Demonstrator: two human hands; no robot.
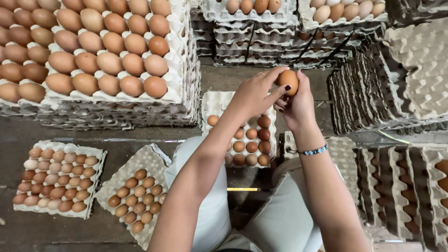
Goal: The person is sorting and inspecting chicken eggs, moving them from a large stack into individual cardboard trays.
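Observation:
A brown egg [289, 82] is held up in front of me between both hands. My left hand [254, 93] pinches its left side with thumb and fingers, and a ring shows on one finger. My right hand [297, 108] cups it from the right and below; a beaded bracelet sits on that wrist. Below the hands lies a grey egg tray [216, 103], partly filled with brown eggs [251, 140] in its right and lower cells.
A tall stack of full trays [186, 95] stands at left. On the floor lie a full tray [93, 154] and a half-filled tray [149, 156]. Empty tray stacks [410, 79] rise at right, more egg stacks [280, 42] behind. My knees are below.

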